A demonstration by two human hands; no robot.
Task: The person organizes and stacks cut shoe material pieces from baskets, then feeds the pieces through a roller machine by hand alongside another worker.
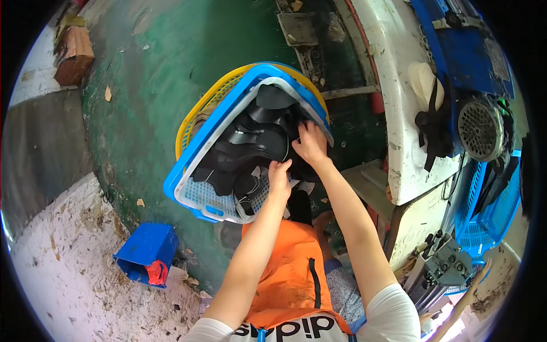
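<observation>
Black flat pieces (245, 142) lie heaped in a white basket (196, 191), which sits within a blue basket (178, 171). Under and behind these shows a yellow basket (187, 122). My left hand (279, 181) is at the near edge of the black heap, its fingers closed on a piece. My right hand (310, 142) is at the right side of the heap, fingers bent down over black pieces; the fingertips are partly hidden among them.
A white-topped workbench (387, 114) with a motor (480, 131) stands at the right. A blue bin (149, 251) holding something red is on the floor at lower left. Another blue basket (484, 228) is at far right, and a cardboard box (74, 54) at upper left.
</observation>
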